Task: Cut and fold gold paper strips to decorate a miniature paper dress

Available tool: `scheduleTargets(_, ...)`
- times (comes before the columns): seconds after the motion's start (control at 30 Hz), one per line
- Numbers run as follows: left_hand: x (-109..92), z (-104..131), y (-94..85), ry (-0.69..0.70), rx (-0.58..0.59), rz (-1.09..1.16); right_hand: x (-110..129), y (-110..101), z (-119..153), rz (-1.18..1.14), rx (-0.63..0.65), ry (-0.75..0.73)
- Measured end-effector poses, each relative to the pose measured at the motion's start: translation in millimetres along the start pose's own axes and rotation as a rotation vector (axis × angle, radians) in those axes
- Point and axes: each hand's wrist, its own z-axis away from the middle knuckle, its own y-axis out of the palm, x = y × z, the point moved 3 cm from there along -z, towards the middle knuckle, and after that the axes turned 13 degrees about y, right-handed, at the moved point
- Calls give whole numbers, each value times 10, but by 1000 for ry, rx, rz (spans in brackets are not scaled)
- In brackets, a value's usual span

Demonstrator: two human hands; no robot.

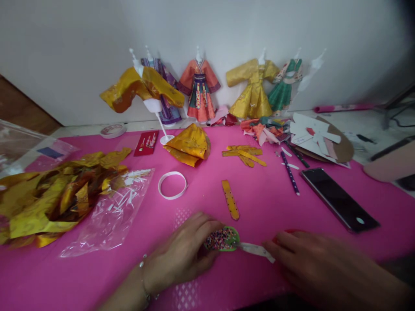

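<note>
While my left hand (184, 246) grips the green dish (238, 237), beads (222, 239) fill it

With my fingers curled round its left end, the dish is at the near side of the pink mat (201, 203). My blurred right hand (292, 255) is closed round what look like scissors (254, 249), tip at the rim. Leftward, a clear bag (97, 235) holds white scraps (125, 201).

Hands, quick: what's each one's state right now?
Left hand: closed, holding the green dish of beads.
Right hand: closed on a pale tool, too blurred to identify.
</note>
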Motion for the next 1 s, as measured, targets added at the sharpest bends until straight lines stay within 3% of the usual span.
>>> scheduleTargets(1.0, 34, 23, 12, -5, 14, -22, -13, 96, 34, -37, 1, 46)
